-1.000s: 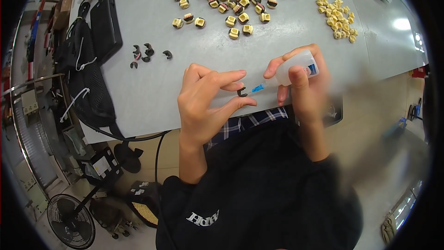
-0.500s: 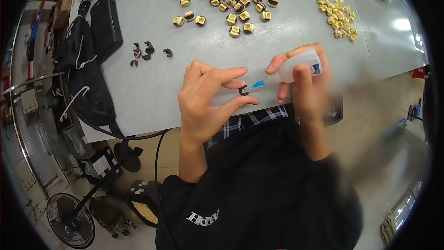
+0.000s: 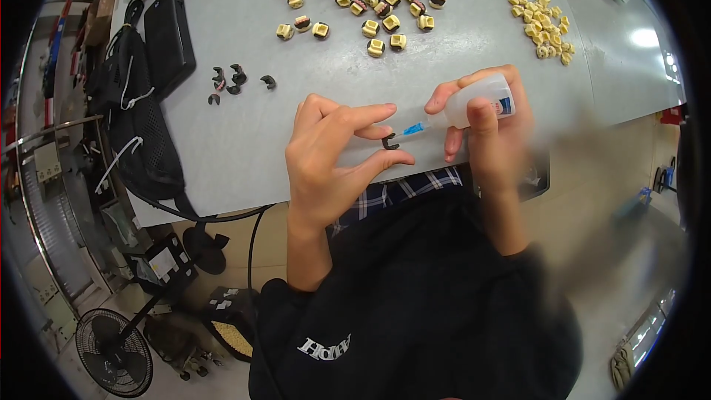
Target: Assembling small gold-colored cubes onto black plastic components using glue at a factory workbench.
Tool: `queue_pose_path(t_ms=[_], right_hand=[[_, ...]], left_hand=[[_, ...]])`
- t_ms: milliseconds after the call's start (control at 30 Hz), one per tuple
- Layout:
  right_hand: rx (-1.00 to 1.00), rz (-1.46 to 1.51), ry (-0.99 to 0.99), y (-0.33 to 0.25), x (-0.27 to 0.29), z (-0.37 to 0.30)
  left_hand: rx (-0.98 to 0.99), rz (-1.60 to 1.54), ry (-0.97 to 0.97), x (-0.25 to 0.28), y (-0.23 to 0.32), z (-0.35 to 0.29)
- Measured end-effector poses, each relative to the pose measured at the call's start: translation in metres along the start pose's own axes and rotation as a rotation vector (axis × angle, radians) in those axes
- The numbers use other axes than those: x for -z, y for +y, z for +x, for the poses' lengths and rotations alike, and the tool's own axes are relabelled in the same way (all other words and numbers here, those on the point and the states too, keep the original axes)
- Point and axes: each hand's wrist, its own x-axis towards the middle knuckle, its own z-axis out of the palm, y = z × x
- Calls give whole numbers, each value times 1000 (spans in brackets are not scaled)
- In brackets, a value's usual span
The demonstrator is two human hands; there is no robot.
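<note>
My left hand [image 3: 326, 159] pinches a small black C-shaped clip [image 3: 389, 142] between thumb and fingers, just above the near edge of the grey table [image 3: 244, 148]. My right hand [image 3: 485, 122] grips a small white squeeze bottle [image 3: 480, 101] lying sideways. Its blue nozzle tip [image 3: 413, 130] touches the clip. Several more black clips [image 3: 235, 81] lie loose on the table to the far left of my hands.
Many small cream-and-black square parts [image 3: 370, 0] are spread across the far middle of the table. A pile of pale yellow pieces [image 3: 546, 26] lies far right. A black bag with a black box [image 3: 144, 81] hangs over the left edge. A fan [image 3: 115, 352] stands on the floor.
Both hands stay nearly in place. The bottle's nozzle has stayed on the clip, with only slight shifts of the fingers.
</note>
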Motion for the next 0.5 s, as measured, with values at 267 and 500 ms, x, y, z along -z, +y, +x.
queue_pose_path(t_ms=[267, 500], right_hand=[[17, -16, 16, 1, 1, 1], [8, 0, 36, -2, 1, -2]], left_hand=[[-19, 9, 7, 1, 0, 0], [20, -46, 31, 0, 2, -2]])
